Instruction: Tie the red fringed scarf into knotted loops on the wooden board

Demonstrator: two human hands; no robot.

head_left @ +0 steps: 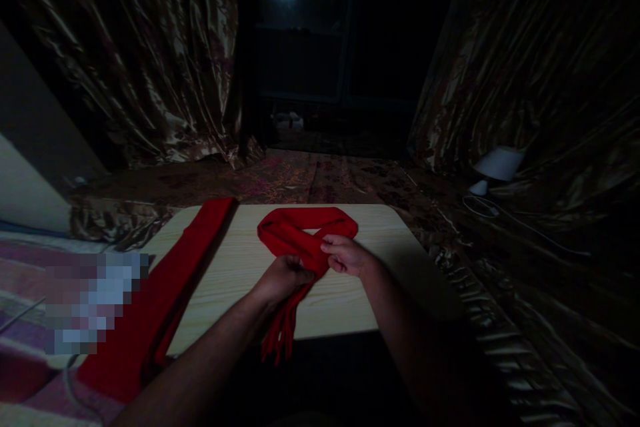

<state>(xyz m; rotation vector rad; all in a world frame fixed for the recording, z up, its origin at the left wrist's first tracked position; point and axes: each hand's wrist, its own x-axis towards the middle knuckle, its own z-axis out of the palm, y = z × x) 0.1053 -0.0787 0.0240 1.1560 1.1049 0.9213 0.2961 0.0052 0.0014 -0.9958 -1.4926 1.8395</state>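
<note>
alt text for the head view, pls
Two bare hands, left hand and right hand, grip a looped red scarf where it crosses on a pale wooden table. A second red cloth lies at the table's left edge; dark shiny curtains hang behind.

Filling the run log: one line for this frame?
left hand: gripping red scarf at crossing | right hand: pinching same crossing | scarf: looped on wooden table, fringe over near edge | second red cloth: left, untouched
</note>
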